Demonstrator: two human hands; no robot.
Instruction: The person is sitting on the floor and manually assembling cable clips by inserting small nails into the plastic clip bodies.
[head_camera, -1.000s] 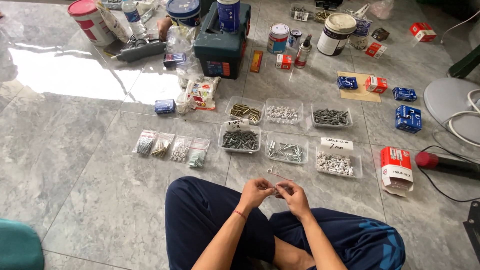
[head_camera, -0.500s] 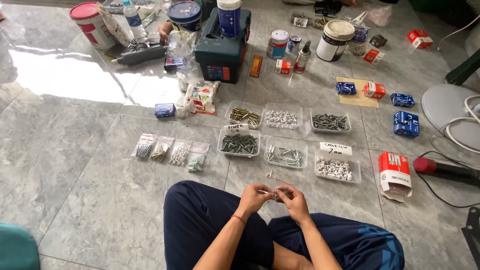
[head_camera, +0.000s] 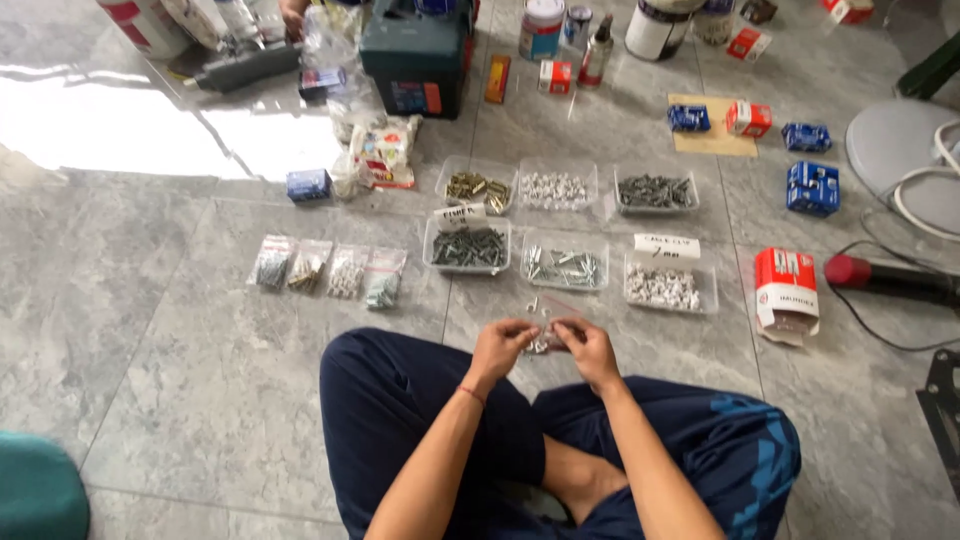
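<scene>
Hands, left (head_camera: 500, 345) and right (head_camera: 588, 345), pinch a small clear bag (head_camera: 545, 338) of fasteners between them

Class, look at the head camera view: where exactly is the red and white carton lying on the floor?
The red and white carton lies on the grey tiles at right, just right of the tray of white clips and left of the red-tipped tool.

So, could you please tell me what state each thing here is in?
Small clear bag: held between left hand and right hand.
Six plastic trays: uncovered, filled with small hardware.
Four small bags: flat on the floor.
Red-and-white box: lying down.
</scene>
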